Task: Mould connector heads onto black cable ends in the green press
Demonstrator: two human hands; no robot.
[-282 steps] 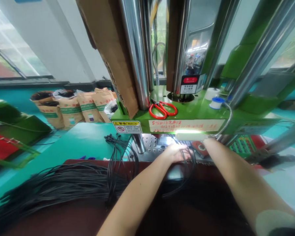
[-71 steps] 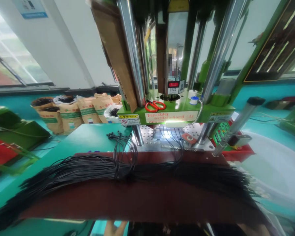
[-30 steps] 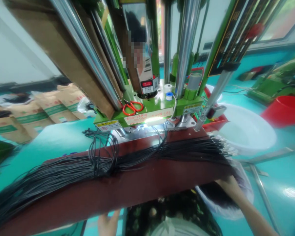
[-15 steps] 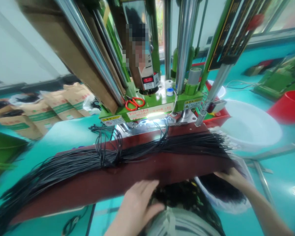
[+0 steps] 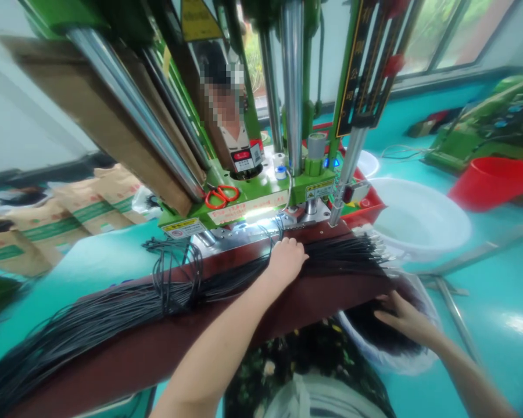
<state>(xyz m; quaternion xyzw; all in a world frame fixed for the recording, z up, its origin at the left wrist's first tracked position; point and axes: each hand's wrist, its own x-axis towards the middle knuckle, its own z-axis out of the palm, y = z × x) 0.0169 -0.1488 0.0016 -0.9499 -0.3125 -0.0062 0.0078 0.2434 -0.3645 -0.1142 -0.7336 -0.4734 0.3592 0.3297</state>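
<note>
My left hand (image 5: 289,259) is on the long bundle of black cables (image 5: 230,281), its fingers curled over the strands near the machine's lit front. What lies inside those fingers is hidden. The bundle runs across a dark red table (image 5: 261,313), with pale tips at its right end. A tied loop of cable stands up from it at the left. My right hand (image 5: 403,318) is over a lined tub of black pieces (image 5: 375,328), fingers apart, holding nothing visible.
Behind the cables stands a green press (image 5: 253,194) with metal columns and orange-handled scissors (image 5: 222,197) on its ledge. A white basin (image 5: 422,217) and a red bucket (image 5: 492,183) are at right, paper sacks (image 5: 65,215) at left.
My left hand has moved up and forward from the table's near edge onto the cables, its fingers closing. My right hand stays by the tub, fingers more spread. The view has shifted.
</note>
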